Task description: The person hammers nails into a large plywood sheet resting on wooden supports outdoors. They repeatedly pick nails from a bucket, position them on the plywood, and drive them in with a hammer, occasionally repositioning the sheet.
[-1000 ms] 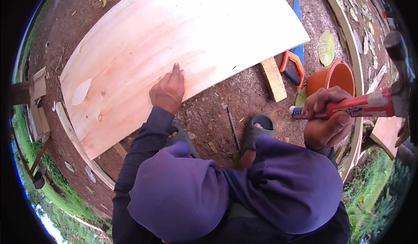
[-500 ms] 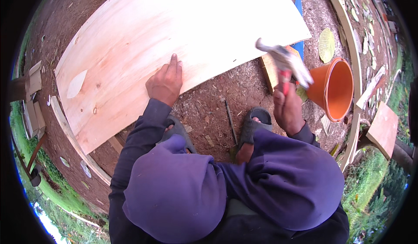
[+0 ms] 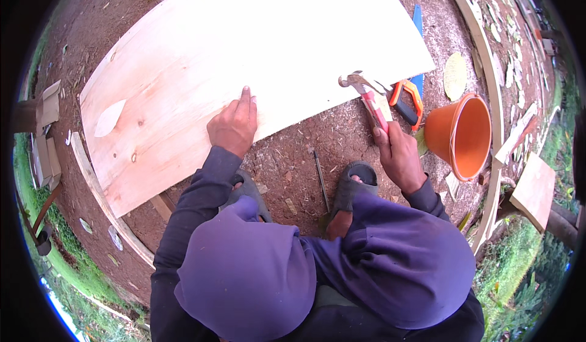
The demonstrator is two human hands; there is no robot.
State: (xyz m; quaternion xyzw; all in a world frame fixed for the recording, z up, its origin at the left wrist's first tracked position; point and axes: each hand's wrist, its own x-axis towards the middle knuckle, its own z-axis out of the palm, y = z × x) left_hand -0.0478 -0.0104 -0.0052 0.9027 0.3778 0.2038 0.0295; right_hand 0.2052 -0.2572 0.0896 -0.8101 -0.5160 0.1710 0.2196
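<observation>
A large pale plywood sheet (image 3: 201, 85) lies in front of me, its upper part bright with glare. My left hand (image 3: 233, 128) rests on the sheet near its close edge, holding nothing, with its forefinger stretched forward. My right hand (image 3: 401, 157) is closed round the grip of a claw hammer (image 3: 373, 107) with a red and pale handle. The hammer's head is over the sheet's right part, near the close edge; whether it touches the wood I cannot tell. A dry leaf (image 3: 110, 119) lies on the sheet's left side.
Right of the hammer is a handsaw (image 3: 417, 104) with a blue blade, partly under the sheet. Beside it stands an orange bucket (image 3: 442, 131). A thin dark rod (image 3: 321, 180) lies between my feet. Long wooden strips border both sides; a small board (image 3: 534, 192) sits far right.
The hammer has swung left and its head has turned from over the bucket's side to the sheet's edge, uncovering the saw handle. My left hand stays on the sheet.
</observation>
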